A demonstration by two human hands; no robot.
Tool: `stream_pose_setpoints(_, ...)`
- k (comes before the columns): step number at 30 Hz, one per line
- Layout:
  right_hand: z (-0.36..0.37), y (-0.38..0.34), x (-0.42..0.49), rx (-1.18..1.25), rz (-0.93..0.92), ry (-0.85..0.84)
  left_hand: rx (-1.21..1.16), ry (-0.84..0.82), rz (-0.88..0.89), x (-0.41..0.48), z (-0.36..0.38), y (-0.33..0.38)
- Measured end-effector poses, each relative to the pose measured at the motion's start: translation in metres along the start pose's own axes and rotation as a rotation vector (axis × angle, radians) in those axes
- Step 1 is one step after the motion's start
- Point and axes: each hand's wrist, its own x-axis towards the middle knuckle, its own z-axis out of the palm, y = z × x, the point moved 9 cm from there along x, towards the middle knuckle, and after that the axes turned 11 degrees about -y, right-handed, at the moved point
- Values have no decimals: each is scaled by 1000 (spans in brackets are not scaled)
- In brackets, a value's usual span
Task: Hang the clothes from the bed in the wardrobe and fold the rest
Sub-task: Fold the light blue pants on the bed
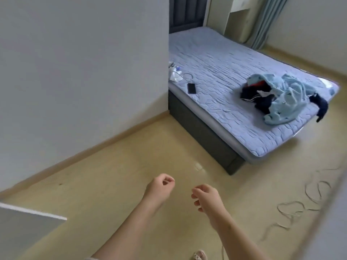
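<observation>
Clothes (pixel 281 98), a crumpled heap of pale-blue printed fleece over dark navy garments, lie near the foot corner of the lilac quilted bed (pixel 216 59), well away from both hands. Left hand (pixel 159 186) and right hand (pixel 206 196) hang loosely curled, each grip holding nothing. One navy piece overhangs the edge and could slip to the floor when the heap is pulled.

Soft, even daylight over the bed (pixel 234 76), brightest beside the curtain (pixel 266 21) beyond it; shadows faint, wide-angle bending the walls, right edge smeared with blur.
</observation>
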Motion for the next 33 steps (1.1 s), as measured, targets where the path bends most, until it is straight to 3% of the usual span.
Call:
stream_pose_setpoints(8, -195, 26, 11, 202, 9, 213, 102, -187, 84, 68, 154, 117)
stream_pose_setpoints(14, -265, 48, 22, 332, 62, 225, 209, -311, 101, 118, 231, 173)
stream_pose_setpoints(19, -340, 56, 52, 407, 107, 334, 207, -377, 121, 175, 291, 222)
stream_pose_setpoints(33, -560, -52, 198, 458, 67, 416, 339, -489, 169, 362, 404, 422)
